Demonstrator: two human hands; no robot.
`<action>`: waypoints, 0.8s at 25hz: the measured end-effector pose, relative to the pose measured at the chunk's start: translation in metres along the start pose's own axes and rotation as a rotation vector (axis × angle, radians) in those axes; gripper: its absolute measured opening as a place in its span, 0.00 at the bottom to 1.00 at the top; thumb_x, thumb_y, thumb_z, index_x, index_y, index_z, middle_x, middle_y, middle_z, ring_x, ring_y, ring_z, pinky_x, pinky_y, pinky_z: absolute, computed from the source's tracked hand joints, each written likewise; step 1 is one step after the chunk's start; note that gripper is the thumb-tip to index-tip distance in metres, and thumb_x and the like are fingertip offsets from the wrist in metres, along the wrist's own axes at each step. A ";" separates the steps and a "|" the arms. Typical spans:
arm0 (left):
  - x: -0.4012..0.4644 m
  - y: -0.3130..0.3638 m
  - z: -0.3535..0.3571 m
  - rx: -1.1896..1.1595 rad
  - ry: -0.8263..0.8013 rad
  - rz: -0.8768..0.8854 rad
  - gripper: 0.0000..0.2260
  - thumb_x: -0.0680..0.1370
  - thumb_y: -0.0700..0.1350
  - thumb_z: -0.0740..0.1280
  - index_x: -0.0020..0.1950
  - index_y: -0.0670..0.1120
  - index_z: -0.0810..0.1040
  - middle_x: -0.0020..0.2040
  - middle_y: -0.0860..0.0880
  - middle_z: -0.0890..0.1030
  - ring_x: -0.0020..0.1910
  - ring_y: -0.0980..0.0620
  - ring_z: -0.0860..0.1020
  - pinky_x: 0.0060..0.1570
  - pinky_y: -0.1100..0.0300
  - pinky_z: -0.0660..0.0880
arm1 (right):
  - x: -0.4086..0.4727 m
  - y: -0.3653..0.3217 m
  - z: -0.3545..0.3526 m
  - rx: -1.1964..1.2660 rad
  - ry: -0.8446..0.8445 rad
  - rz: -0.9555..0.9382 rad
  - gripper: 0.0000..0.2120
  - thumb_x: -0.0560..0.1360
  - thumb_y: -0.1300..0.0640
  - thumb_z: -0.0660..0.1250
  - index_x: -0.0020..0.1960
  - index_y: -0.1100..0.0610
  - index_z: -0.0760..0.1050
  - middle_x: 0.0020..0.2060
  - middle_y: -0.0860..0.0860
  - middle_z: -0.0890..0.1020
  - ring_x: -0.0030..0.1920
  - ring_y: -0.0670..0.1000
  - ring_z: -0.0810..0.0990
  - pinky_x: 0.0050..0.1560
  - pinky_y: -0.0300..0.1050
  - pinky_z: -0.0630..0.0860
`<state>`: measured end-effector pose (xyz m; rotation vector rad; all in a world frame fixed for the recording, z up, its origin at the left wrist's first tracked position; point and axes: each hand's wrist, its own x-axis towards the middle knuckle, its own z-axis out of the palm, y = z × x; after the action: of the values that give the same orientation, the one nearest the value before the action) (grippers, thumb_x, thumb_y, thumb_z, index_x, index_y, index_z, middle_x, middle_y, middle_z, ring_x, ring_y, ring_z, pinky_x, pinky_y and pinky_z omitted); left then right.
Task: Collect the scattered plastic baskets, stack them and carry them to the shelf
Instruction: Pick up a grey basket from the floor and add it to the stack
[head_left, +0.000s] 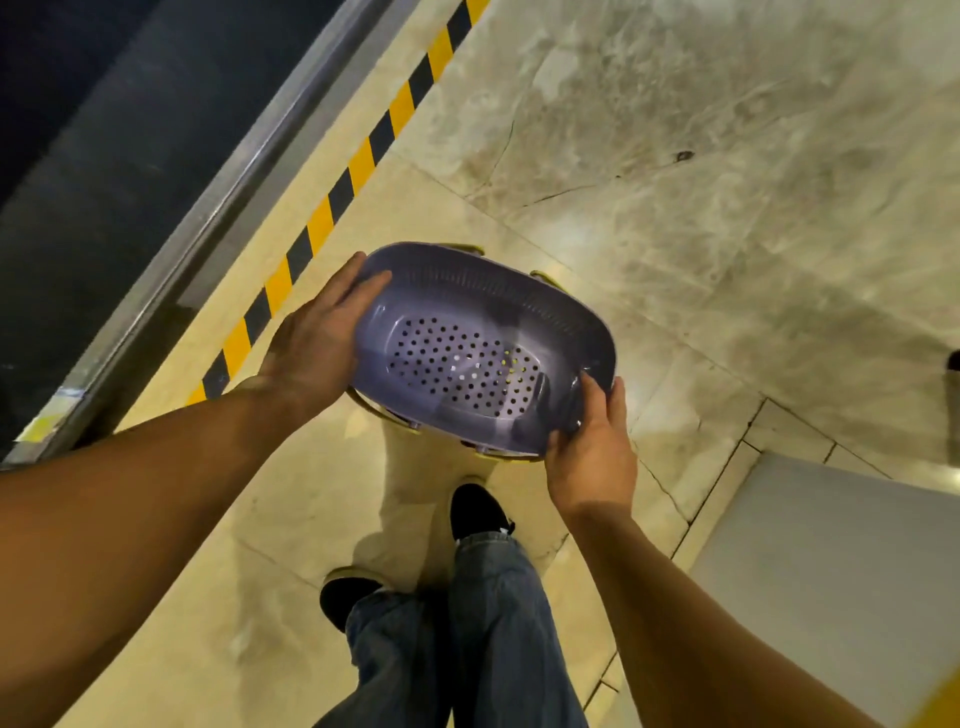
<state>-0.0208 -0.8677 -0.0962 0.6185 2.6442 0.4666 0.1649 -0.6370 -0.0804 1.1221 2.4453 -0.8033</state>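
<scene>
Nearby: striped tape left, grey panel right; hands grip basket.

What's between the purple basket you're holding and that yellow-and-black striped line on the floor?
In the head view, only the left hand gripping the purple basket at its end, then bare beige floor tile up to the striped line. Nothing else lies there.

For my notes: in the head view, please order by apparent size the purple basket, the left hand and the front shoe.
1. purple basket
2. left hand
3. front shoe, partly hidden by the trouser leg, so unsure.
</scene>
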 end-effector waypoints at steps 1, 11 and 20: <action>0.002 -0.004 0.007 -0.005 -0.018 0.009 0.40 0.72 0.26 0.67 0.79 0.50 0.62 0.82 0.49 0.54 0.75 0.41 0.65 0.65 0.43 0.70 | 0.004 0.003 0.006 -0.005 -0.014 -0.004 0.33 0.79 0.58 0.65 0.79 0.48 0.55 0.81 0.49 0.49 0.64 0.58 0.77 0.56 0.47 0.76; -0.003 -0.001 0.044 -0.120 -0.094 -0.078 0.50 0.68 0.52 0.80 0.81 0.56 0.53 0.82 0.52 0.39 0.76 0.40 0.61 0.67 0.45 0.68 | 0.042 0.013 0.013 0.055 -0.039 -0.078 0.41 0.76 0.46 0.70 0.81 0.46 0.51 0.81 0.45 0.44 0.75 0.57 0.66 0.70 0.51 0.67; -0.022 0.024 0.022 -0.064 -0.148 -0.138 0.43 0.73 0.57 0.75 0.81 0.55 0.53 0.82 0.49 0.40 0.75 0.37 0.61 0.68 0.46 0.66 | 0.040 0.004 -0.020 -0.200 -0.220 -0.097 0.37 0.79 0.42 0.63 0.81 0.45 0.47 0.81 0.52 0.40 0.74 0.61 0.66 0.70 0.54 0.67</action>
<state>0.0160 -0.8530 -0.0997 0.4298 2.5010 0.4451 0.1413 -0.5989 -0.0870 0.8035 2.3481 -0.6538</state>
